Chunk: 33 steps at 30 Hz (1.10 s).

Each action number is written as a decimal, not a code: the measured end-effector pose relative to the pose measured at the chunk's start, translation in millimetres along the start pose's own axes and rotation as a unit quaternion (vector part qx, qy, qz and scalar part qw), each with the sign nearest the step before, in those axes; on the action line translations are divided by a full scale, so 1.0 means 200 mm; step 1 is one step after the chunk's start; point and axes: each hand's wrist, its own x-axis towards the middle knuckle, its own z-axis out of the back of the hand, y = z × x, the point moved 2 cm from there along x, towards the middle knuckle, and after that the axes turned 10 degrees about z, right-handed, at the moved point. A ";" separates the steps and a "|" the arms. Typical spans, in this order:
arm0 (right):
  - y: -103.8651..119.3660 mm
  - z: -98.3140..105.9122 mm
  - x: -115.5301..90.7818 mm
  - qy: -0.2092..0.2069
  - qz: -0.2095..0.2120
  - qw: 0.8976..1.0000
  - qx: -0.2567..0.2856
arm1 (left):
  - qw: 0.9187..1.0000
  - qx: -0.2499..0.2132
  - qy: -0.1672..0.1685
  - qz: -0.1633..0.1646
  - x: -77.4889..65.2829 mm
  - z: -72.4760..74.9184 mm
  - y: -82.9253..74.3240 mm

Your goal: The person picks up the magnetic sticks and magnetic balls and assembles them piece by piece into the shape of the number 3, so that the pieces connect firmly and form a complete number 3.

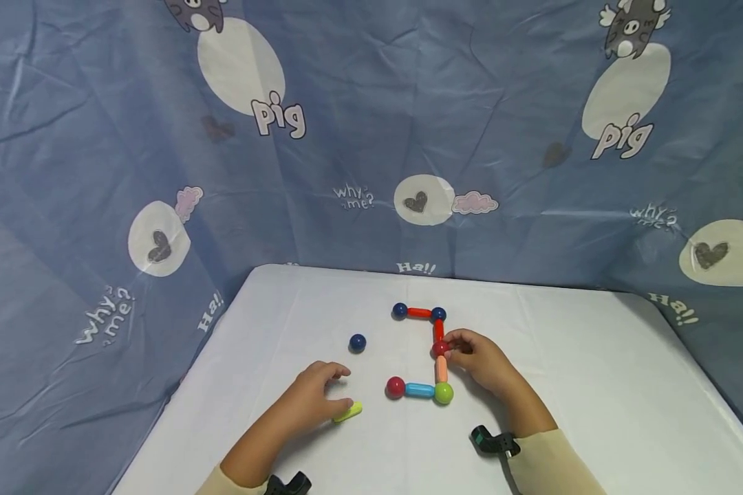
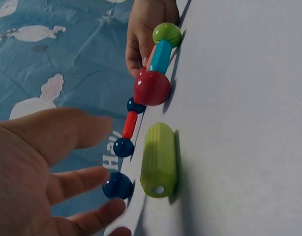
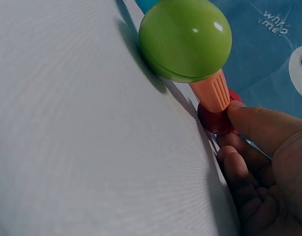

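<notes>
In the head view, a chain of balls and rods lies on the white table. My right hand [image 1: 478, 359] pinches its middle red ball [image 1: 439, 348] between thumb and fingers; the right wrist view shows this ball beside an orange rod [image 3: 214, 93] and a green ball [image 3: 185, 39]. A blue rod [image 1: 420, 390] joins the green ball to another red ball [image 1: 395, 387]. Two red rods and two dark blue balls form the far end. My left hand [image 1: 314, 397], fingers spread, hovers beside a loose yellow-green rod [image 2: 160, 160], apart from it in the left wrist view.
A loose dark blue ball [image 1: 357, 343] lies on the white tabletop [image 1: 619, 385], left of the chain. Behind the table hangs a blue printed cloth [image 1: 359, 137]. Both wrists carry a black strapped device [image 1: 495, 442].
</notes>
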 end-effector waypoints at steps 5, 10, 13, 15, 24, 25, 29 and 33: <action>0.01 0.01 0.00 -0.005 0.002 1.000 -0.012 | 1.000 0.022 0.013 0.006 -0.01 -0.02 0.04; 0.01 0.02 0.00 -0.003 0.005 1.000 -0.011 | 1.000 0.017 0.025 0.001 -0.01 -0.01 0.05; 0.01 0.02 0.00 -0.001 0.005 1.000 -0.007 | 0.999 0.010 0.031 -0.014 -0.01 -0.01 0.06; 0.02 0.02 0.00 0.000 0.005 1.000 -0.006 | 0.999 0.005 0.039 -0.029 -0.02 -0.02 0.05; 0.02 0.00 -0.01 -0.007 0.005 1.000 -0.009 | 0.997 0.027 0.042 -0.057 -0.05 -0.04 0.06; 0.02 0.00 -0.01 -0.007 0.005 1.000 -0.010 | 0.997 0.025 0.041 -0.057 -0.05 -0.04 0.06; 0.01 0.00 -0.01 -0.008 0.003 1.000 -0.009 | 0.997 0.018 0.040 -0.058 -0.05 -0.04 0.07; 0.00 -0.01 -0.01 -0.009 0.006 1.000 -0.004 | 0.997 0.018 0.036 -0.060 -0.05 -0.05 0.08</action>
